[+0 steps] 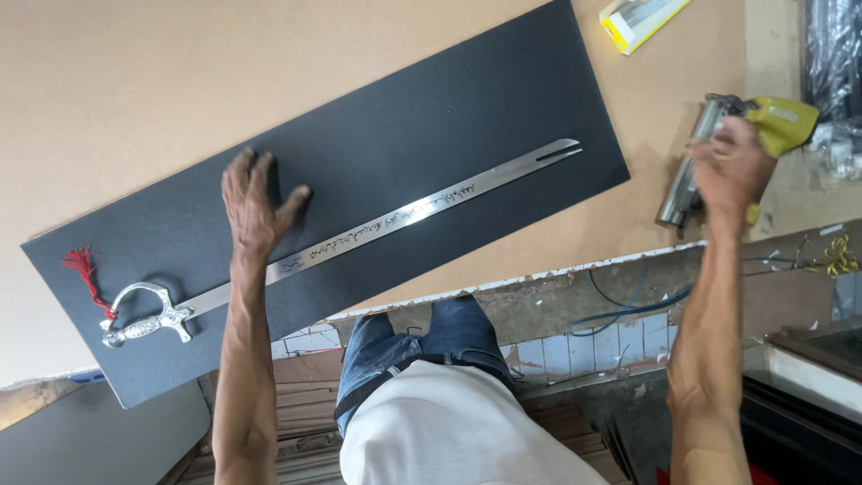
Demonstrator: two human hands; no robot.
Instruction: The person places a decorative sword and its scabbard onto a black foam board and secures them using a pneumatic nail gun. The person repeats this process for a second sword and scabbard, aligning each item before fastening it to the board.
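Observation:
A long silver sword [395, 216] with a forked tip and an ornate guard lies diagonally on a black board [422, 117]. A red tassel [83, 269] hangs off its hilt at the board's left end. My left hand [256, 202] rests flat on the board, fingers spread, just above the blade near its hilt half. My right hand [732, 171] grips a yellow and metal staple gun [718, 157] that rests on the tan table [135, 81], to the right of the board.
A yellow and white box [637, 20] lies at the table's far edge. Dark wrapped items [835, 63] sit at the far right. The table's near edge runs below the board; beneath it are blue cables [628, 310], tiles and my legs.

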